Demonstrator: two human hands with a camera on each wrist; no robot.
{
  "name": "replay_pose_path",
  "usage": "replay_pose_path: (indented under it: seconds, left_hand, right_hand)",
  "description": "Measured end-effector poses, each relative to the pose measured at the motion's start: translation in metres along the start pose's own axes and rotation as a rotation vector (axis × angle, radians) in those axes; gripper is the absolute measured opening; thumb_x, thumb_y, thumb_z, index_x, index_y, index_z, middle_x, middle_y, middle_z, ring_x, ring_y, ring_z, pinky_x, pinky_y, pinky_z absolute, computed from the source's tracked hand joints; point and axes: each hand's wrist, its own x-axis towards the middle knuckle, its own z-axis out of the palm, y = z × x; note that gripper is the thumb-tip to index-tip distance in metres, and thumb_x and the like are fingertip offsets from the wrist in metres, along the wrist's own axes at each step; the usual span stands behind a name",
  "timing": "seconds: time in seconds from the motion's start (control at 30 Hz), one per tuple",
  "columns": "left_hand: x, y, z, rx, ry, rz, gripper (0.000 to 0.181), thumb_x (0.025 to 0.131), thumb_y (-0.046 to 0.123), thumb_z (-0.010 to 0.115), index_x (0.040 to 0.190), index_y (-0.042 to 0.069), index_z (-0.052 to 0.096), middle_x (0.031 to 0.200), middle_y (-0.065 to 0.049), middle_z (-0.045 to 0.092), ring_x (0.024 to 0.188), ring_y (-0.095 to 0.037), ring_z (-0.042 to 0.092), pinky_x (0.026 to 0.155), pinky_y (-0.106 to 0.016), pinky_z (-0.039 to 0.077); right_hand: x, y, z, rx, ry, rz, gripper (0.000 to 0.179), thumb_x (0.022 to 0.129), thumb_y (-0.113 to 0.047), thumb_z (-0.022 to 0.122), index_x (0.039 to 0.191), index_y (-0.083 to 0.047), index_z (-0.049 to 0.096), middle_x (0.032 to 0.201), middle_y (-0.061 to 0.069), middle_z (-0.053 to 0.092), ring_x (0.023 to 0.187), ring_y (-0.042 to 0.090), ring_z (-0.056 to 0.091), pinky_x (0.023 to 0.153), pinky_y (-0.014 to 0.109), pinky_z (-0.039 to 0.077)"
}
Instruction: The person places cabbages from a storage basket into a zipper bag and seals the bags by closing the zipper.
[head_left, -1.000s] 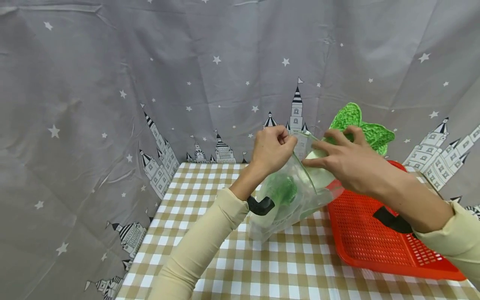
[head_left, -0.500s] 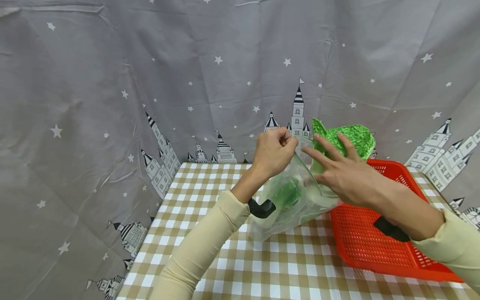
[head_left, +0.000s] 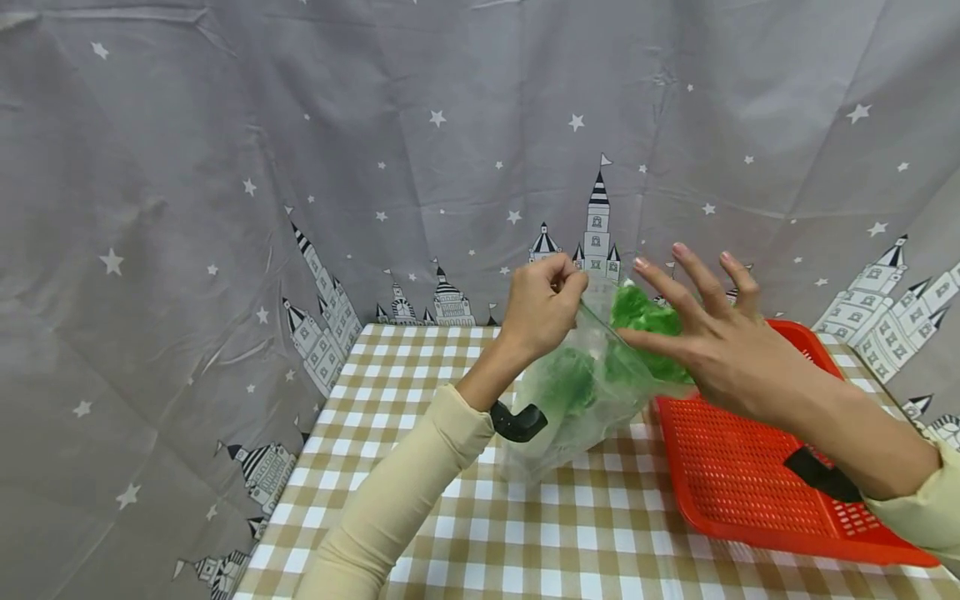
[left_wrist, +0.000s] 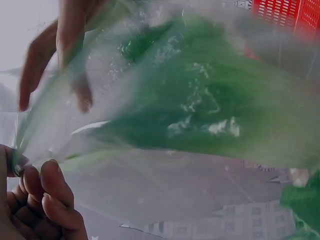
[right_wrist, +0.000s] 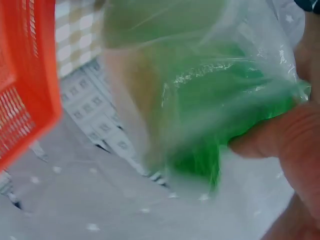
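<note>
My left hand (head_left: 543, 300) pinches the rim of a translucent plastic bag (head_left: 600, 417), which has a green line along its mouth. Through the film shows one leafy green vegetable (head_left: 566, 383) with a pale stalk, perhaps a bok choy. A second leafy green vegetable (head_left: 641, 317) sits inside by the bag's mouth, its crinkled leaves uppermost. My right hand (head_left: 735, 358) is spread at the right side of the mouth and holds nothing. In the right wrist view its thumb (right_wrist: 270, 135) lies close to the green leaves; whether it touches the bag I cannot tell.
A red perforated plastic basket (head_left: 742, 475) stands on the right, beneath my right forearm. The checked tablecloth (head_left: 420, 533) covers the table. Behind it hangs a grey curtain (head_left: 450, 167) printed with stars and castles.
The second leafy vegetable has sunk down into the bag. My right hand has let go of it, spread its fingers and drawn slightly right. My left hand stays at the rim.
</note>
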Motion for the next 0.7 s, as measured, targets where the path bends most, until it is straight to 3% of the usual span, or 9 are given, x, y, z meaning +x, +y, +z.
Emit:
replay_pose_path:
  seconds: [0.1, 0.17, 0.23, 0.3, 0.4, 0.47, 0.5, 0.57, 0.7]
  left_hand:
    - [-0.002, 0.0, 0.0, -0.011, -0.006, -0.004, 0.022, 0.09, 0.006, 0.05, 0.067, 0.01, 0.051, 0.055, -0.002, 0.054, 0.042, -0.011, 0.056, 0.053, -0.027, 0.047]
    - [-0.004, -0.001, 0.0, -0.006, -0.005, 0.001, 0.022, 0.09, 0.006, 0.05, 0.068, 0.009, 0.052, 0.055, -0.001, 0.054, 0.042, -0.011, 0.056, 0.053, -0.027, 0.047]
    - [-0.004, -0.002, 0.0, -0.001, 0.002, 0.002, 0.022, 0.09, 0.007, 0.05, 0.068, 0.009, 0.051, 0.056, -0.002, 0.054, 0.042, -0.012, 0.056, 0.054, -0.027, 0.047]
    - [-0.005, -0.003, -0.001, -0.006, 0.008, -0.007, 0.021, 0.089, 0.007, 0.05, 0.068, 0.009, 0.051, 0.056, -0.003, 0.053, 0.042, -0.012, 0.056, 0.054, -0.027, 0.047]
    - [-0.005, -0.005, -0.004, -0.003, 0.012, -0.023, 0.022, 0.09, 0.008, 0.049, 0.068, 0.009, 0.051, 0.056, -0.003, 0.052, 0.042, -0.012, 0.057, 0.053, -0.028, 0.049]
    - [-0.004, -0.006, -0.007, 0.004, 0.013, -0.034, 0.023, 0.09, 0.008, 0.049, 0.067, 0.009, 0.051, 0.054, -0.003, 0.052, 0.042, -0.012, 0.057, 0.051, -0.028, 0.048]
    - [-0.003, -0.006, -0.01, 0.019, 0.02, -0.032, 0.023, 0.089, 0.008, 0.05, 0.067, 0.01, 0.051, 0.053, -0.002, 0.052, 0.043, -0.012, 0.057, 0.051, -0.027, 0.047]
    - [0.0, -0.005, -0.017, 0.033, 0.039, -0.035, 0.024, 0.089, 0.007, 0.05, 0.065, 0.01, 0.052, 0.052, -0.002, 0.052, 0.042, -0.012, 0.056, 0.049, -0.027, 0.046]
    - [0.01, 0.003, -0.037, 0.063, 0.124, -0.001, 0.027, 0.086, 0.005, 0.052, 0.059, 0.009, 0.052, 0.049, -0.002, 0.051, 0.041, -0.015, 0.054, 0.045, -0.027, 0.042]
  right_hand:
    - [-0.008, 0.006, 0.009, 0.033, 0.098, 0.098, 0.098, 0.055, 0.001, 0.08, 0.143, -0.024, 0.046, 0.158, 0.022, 0.012, 0.143, 0.048, 0.004, 0.099, 0.071, 0.008]
    - [-0.014, 0.008, 0.015, 0.074, 0.086, 0.221, 0.097, 0.061, -0.01, 0.084, 0.147, -0.021, 0.04, 0.155, 0.024, 0.017, 0.14, 0.049, 0.011, 0.092, 0.071, 0.016]
    - [-0.022, 0.008, 0.019, 0.15, -0.006, 0.386, 0.099, 0.067, -0.024, 0.086, 0.15, -0.017, 0.033, 0.149, 0.025, 0.026, 0.134, 0.05, 0.021, 0.086, 0.07, 0.022]
    - [-0.029, 0.007, 0.021, 0.251, -0.154, 0.537, 0.092, 0.075, -0.035, 0.082, 0.149, -0.011, 0.033, 0.139, 0.024, 0.041, 0.125, 0.049, 0.036, 0.083, 0.067, 0.029]
    - [-0.038, 0.009, 0.023, 0.464, -0.349, 0.699, 0.05, 0.084, -0.036, 0.075, 0.121, -0.003, 0.063, 0.097, 0.012, 0.066, 0.084, 0.032, 0.06, 0.07, 0.048, 0.045]
    - [-0.041, 0.012, 0.022, 0.609, -0.429, 0.75, 0.025, 0.09, -0.03, 0.069, 0.092, -0.005, 0.071, 0.074, 0.002, 0.065, 0.063, 0.018, 0.057, 0.055, 0.034, 0.043]
    - [-0.041, 0.015, 0.021, 0.676, -0.441, 0.77, 0.022, 0.092, -0.026, 0.066, 0.082, -0.007, 0.071, 0.068, -0.002, 0.063, 0.057, 0.013, 0.052, 0.051, 0.03, 0.04]
    - [-0.039, 0.02, 0.015, 0.77, -0.422, 0.816, 0.027, 0.095, -0.02, 0.06, 0.073, -0.009, 0.07, 0.066, -0.002, 0.063, 0.056, 0.011, 0.051, 0.052, 0.027, 0.038]
    - [-0.026, 0.033, -0.009, 0.841, -0.24, 0.895, 0.031, 0.1, -0.02, 0.051, 0.084, -0.003, 0.071, 0.094, 0.01, 0.069, 0.071, 0.016, 0.058, 0.063, 0.031, 0.044]
